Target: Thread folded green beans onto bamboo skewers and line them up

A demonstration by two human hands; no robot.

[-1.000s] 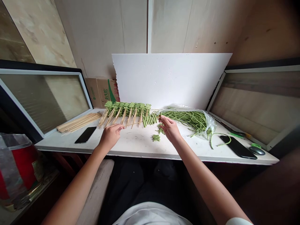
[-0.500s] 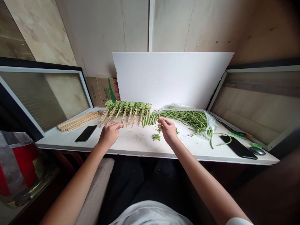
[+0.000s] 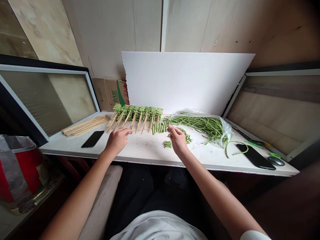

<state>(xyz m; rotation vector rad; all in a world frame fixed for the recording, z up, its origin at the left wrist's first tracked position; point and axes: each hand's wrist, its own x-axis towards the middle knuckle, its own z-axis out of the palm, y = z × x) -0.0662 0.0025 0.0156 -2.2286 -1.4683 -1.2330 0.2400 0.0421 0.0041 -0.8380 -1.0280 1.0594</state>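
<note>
My left hand (image 3: 117, 141) is shut on the near end of a thin bamboo skewer (image 3: 142, 130), which runs rightward across the white table (image 3: 140, 151). Several cut green bean pieces (image 3: 159, 127) sit threaded on the skewer's far half. My right hand (image 3: 177, 140) pinches at the skewer's far end, just past those pieces. Beneath that hand lies a loose strip of cut bean pieces (image 3: 185, 135), and a small bean cluster (image 3: 167, 144) sits to its left. A row of finished bean skewers (image 3: 137, 112) lies behind.
A clear plastic bag of long green beans (image 3: 200, 125) lies at the right. A bundle of bare skewers (image 3: 85, 126) and a phone (image 3: 92, 139) are at the left, and another phone (image 3: 255, 156) at the right. A white foam board (image 3: 185, 80) stands behind the table.
My right hand has shifted slightly left and nearer me, with more cut bean pieces showing beyond it. The skewer stays in both hands. The whole view has tilted slightly.
</note>
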